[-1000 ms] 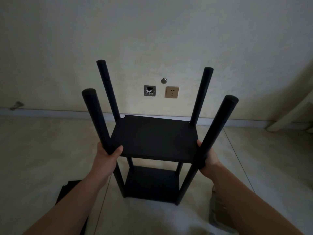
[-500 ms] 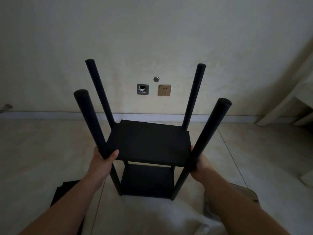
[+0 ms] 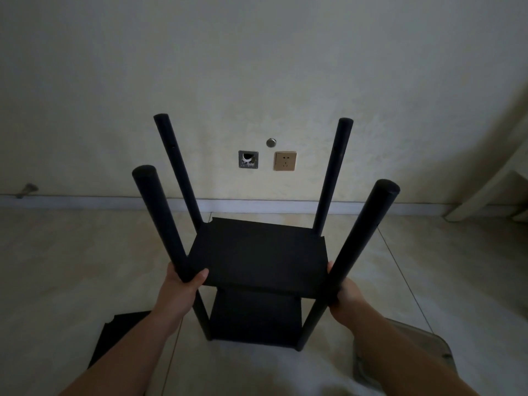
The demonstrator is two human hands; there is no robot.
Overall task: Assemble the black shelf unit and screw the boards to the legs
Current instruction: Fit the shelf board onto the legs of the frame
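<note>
Black laminate and round black poles make up the shelf unit [image 3: 257, 270], which stands on the tiled floor [image 3: 71, 252] at the centre of the head view, in front of the wall with the socket [image 3: 285, 160] at 12 o'clock; four legs rise past the upper board [image 3: 257, 252], and a lower board [image 3: 254, 315] sits beneath it near the floor. The left hand [image 3: 183, 290] has its grip curled round the near-left leg [image 3: 160, 224] at 9 o'clock of the upper board, thumb lying across the pole at the board's corner; the right hand [image 3: 344, 295] wraps the near-right leg [image 3: 360, 241] at 3 o'clock, fingers hidden behind the pole, so how tightly they close I cannot tell. A spare black board [image 3: 120, 335] lies flat on the floor at 7 o'clock, apart from the unit.

By my reading the step in hand is seating or levelling the upper board between the legs; the pole tops stand bare, so a further board likely belongs above. Whether screws already hold the upper board is not visible. The next move calls for steadying both near legs so the board sits square at all four corners, then freeing one hand for a fastener without letting the legs splay.
</note>
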